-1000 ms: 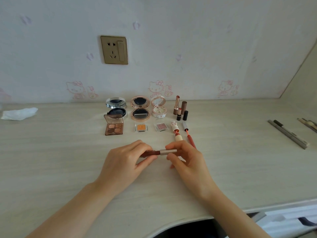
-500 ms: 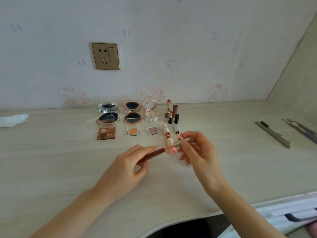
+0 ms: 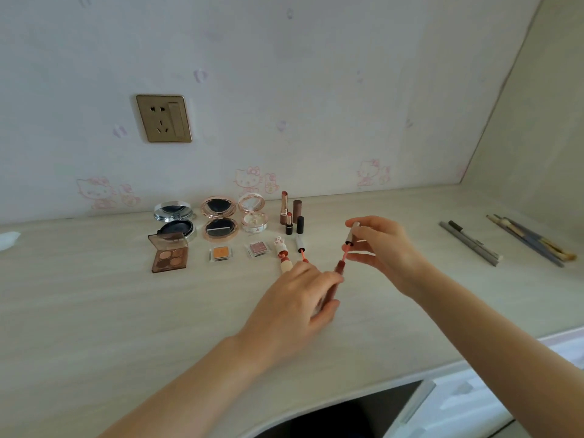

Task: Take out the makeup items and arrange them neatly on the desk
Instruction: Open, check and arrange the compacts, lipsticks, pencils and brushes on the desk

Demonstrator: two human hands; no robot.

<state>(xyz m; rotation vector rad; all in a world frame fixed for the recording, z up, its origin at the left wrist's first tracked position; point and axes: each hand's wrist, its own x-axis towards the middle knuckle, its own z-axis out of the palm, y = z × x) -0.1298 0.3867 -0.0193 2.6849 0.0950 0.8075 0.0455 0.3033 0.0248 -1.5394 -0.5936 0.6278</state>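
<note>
My left hand [image 3: 297, 306] grips a dark red lip gloss tube [image 3: 337, 270] just above the desk [image 3: 94, 311]. My right hand [image 3: 380, 248] pinches its silver cap [image 3: 352, 233], with the pink wand [image 3: 345, 255] drawn partly out of the tube. Behind, makeup stands in rows: three open compacts [image 3: 218, 221], an eyeshadow palette [image 3: 169, 252], two small square pans [image 3: 221, 252], lipsticks [image 3: 290, 213], a cat-topped lip tint [image 3: 282, 252] and an open lip gloss [image 3: 301, 248].
Grey pencils [image 3: 471, 243] and a bundle of brushes [image 3: 534, 240] lie on the desk at the right. A white tissue [image 3: 8, 240] shows at the left edge. A gold wall socket [image 3: 163, 118] is above. White drawers [image 3: 493, 403] sit below the desk's front edge.
The closed lip gloss held level between both hands has been opened: my right hand lifted the cap and wand up and right, while my left hand tilted the tube upright.
</note>
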